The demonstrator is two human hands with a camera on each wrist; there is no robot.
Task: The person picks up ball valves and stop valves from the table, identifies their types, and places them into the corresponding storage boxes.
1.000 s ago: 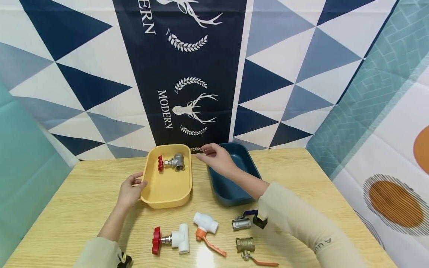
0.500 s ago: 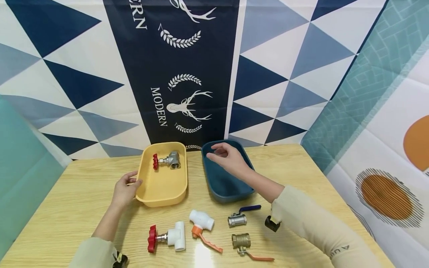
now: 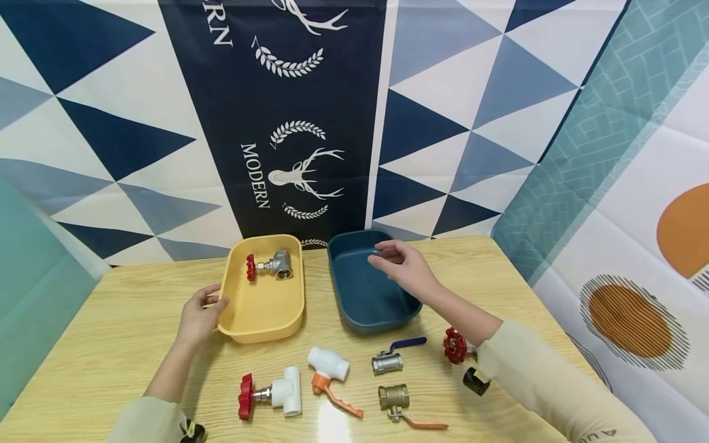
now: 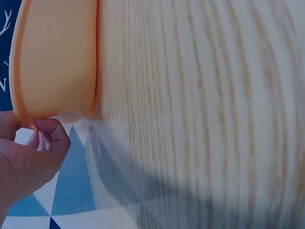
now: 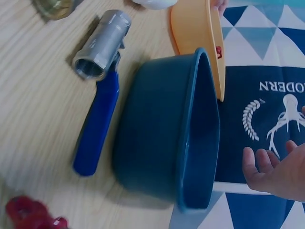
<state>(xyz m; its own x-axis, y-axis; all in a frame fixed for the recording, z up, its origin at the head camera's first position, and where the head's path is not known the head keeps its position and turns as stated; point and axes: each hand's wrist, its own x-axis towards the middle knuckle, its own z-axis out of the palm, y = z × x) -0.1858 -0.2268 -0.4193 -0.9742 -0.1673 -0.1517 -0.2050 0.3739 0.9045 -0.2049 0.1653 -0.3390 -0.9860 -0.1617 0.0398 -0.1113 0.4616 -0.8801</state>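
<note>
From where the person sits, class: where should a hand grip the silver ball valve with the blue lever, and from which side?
Grip the silver ball valve by its short steel body, from above, thumb and fingers across the barrel. It lies flat on the table, and the blue lever angles away toward the blue tray, so the body's flanks look free.

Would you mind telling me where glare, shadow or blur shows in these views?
Head view: a bright glare patch on the table, otherwise sharp. Left wrist view: a broad soft shadow across the wood beside the yellow tray. Right wrist view: the red handwheel is blurred.
</note>
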